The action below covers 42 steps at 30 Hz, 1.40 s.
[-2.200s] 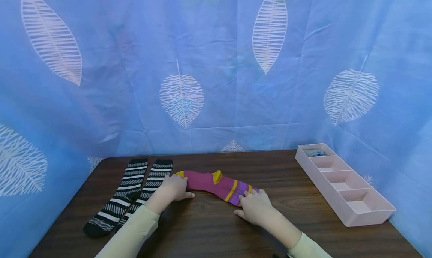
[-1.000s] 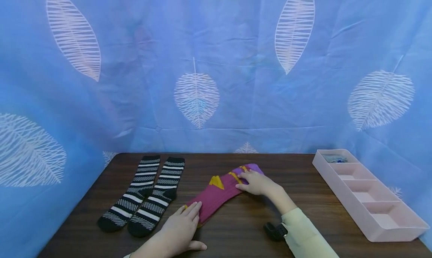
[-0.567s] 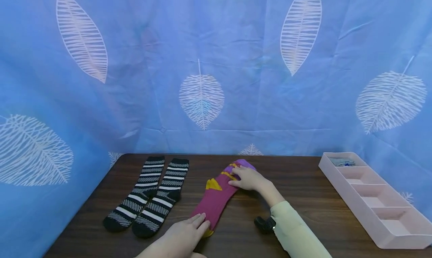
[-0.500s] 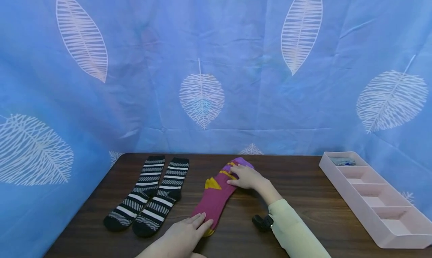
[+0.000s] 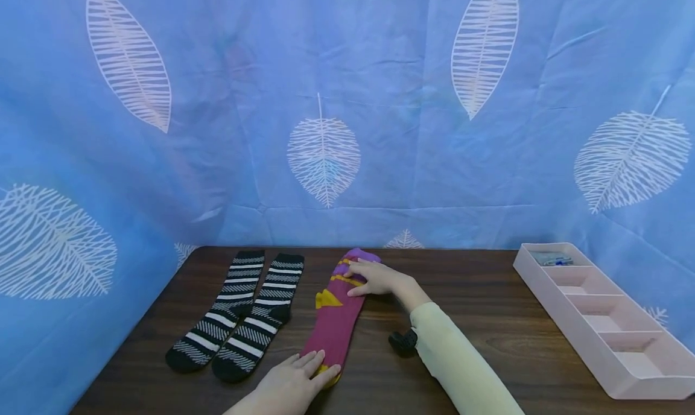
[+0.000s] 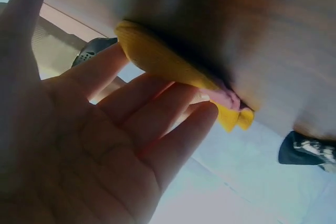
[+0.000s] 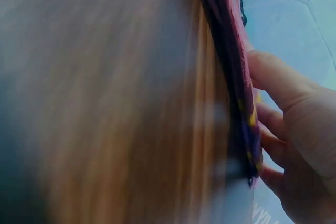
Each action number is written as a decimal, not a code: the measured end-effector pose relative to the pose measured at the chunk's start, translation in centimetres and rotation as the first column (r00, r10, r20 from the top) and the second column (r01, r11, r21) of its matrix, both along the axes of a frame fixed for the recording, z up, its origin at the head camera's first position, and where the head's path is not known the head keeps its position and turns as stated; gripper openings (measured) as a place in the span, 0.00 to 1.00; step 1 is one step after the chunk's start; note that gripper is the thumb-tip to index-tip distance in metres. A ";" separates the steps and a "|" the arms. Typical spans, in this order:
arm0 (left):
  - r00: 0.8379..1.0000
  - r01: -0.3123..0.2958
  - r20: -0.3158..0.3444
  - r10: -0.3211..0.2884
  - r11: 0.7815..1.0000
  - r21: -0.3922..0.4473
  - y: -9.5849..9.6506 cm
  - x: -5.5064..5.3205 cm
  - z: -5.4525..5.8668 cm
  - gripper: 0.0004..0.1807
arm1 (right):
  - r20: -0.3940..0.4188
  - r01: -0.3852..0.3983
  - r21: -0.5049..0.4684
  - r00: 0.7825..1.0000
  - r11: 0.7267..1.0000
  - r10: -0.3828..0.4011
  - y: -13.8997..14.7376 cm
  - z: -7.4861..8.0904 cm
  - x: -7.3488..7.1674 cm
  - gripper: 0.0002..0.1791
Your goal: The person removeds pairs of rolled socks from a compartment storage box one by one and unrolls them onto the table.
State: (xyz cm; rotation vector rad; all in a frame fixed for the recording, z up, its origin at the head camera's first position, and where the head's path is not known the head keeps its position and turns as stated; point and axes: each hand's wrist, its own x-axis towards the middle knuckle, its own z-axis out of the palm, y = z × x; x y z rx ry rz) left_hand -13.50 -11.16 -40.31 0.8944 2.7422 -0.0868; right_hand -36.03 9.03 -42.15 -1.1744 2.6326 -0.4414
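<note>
A magenta sock (image 5: 333, 324) with a yellow heel and toe and a purple striped cuff lies flat in the middle of the table, its cuff toward the back. Whether a second sock lies beneath it I cannot tell. My left hand (image 5: 293, 382) rests its extended fingers on the toe end; the left wrist view shows them against the yellow toe (image 6: 163, 61). Near the cuff, my right hand (image 5: 377, 279) touches the sock from above with loosely bent, spread fingers. In the right wrist view the sock's edge (image 7: 236, 51) runs beside that hand's fingers.
Two black-and-white striped socks (image 5: 260, 318) lie side by side to the left on the dark wooden table (image 5: 461, 318). A pale pink divided box (image 5: 575, 336) stands at the right, with small packets (image 5: 551, 259) in its far compartment. A blue leaf-patterned cloth (image 5: 380, 161) hangs behind.
The magenta sock has turned from lying crosswise to nearly lengthwise, beside the striped socks. Both hands moved with it; lately its cuff end shifted left under my right hand.
</note>
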 end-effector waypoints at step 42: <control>0.951 0.305 -0.098 -0.294 0.941 0.145 -2.6 -0.6 0.5 0.24 | 0.169 0.272 -0.334 0.959 0.902 -0.227 -2.0 -2.9 -2.7 0.26</control>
